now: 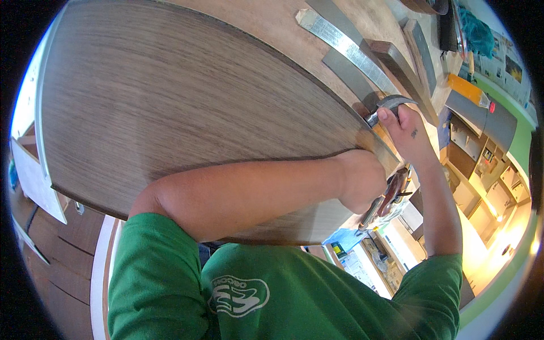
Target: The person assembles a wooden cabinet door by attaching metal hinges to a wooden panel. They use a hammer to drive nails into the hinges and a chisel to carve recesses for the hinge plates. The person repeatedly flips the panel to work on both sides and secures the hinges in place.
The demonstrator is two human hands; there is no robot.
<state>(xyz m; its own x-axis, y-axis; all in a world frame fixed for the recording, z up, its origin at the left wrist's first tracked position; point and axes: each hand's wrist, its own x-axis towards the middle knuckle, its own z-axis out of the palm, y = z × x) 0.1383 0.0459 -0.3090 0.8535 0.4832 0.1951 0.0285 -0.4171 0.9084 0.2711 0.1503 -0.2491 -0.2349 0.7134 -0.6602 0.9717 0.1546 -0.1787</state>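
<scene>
A large brown wood-grain panel [215,96] fills the middle and left of the view. My left forearm lies across it, and my left hand [362,178] is closed at its right edge. The fingers curl away from view, so what they hold is hidden. Just beyond that edge, my right hand [409,133] is wrapped round a claw hammer [391,103] close under its metal head, thumb against the head. Most of the hammer's handle is hidden by the hand.
A silver metal strip [345,46] and several dark wood strips [402,68] lie on the worktop past the panel. An orange-yellow bottle [467,90] is at the right. Lit wooden shelves [481,187] stand far right. Brown floor tiles [62,272] show lower left.
</scene>
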